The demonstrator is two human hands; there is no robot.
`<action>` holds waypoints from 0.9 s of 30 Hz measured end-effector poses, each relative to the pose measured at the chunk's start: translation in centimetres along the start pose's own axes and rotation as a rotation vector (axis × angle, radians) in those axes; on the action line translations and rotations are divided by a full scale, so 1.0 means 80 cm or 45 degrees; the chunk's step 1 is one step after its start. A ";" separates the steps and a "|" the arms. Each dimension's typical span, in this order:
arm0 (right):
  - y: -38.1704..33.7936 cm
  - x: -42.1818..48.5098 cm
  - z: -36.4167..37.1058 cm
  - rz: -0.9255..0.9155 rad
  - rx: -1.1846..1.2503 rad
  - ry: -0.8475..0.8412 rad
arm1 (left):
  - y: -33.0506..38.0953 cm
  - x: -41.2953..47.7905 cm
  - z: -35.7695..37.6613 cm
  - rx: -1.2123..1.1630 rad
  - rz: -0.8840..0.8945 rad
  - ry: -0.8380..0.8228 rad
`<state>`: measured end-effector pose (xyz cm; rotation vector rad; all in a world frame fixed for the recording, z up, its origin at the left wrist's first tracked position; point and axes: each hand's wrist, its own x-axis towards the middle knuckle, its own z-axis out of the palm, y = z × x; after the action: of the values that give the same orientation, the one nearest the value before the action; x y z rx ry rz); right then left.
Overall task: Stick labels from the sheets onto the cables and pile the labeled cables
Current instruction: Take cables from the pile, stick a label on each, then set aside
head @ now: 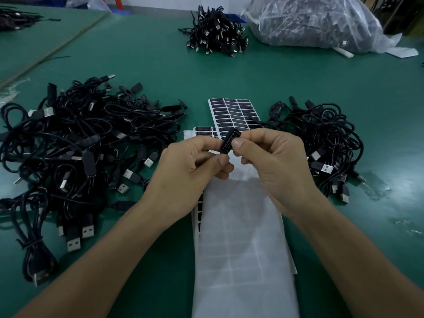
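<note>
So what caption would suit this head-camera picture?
Left hand and right hand pinch a labelled cable block above label sheets, between cable piles.

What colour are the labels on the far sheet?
Black labels with pale print; the head view shows them best.

A small black cable block (230, 143) bearing a white-printed label is pinched, tilted, between the left hand (190, 171) and the right hand (273, 166). It is above the white label sheets (243, 237). Tangled black USB cables form a large left pile (75, 145) and a smaller right pile (321, 143).
</note>
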<state>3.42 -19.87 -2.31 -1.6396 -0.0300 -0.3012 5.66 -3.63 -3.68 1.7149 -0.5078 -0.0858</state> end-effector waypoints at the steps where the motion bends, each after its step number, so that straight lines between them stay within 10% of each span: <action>1: 0.000 0.000 0.000 -0.005 -0.004 -0.001 | 0.000 0.000 0.000 -0.002 0.000 0.000; 27: 0.001 -0.002 0.004 -0.121 -0.039 0.039 | 0.006 -0.003 0.001 -0.027 -0.018 0.014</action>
<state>3.34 -19.54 -2.43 -1.6663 -0.0809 -0.4012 5.30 -3.68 -3.32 1.6977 -0.4853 -0.0915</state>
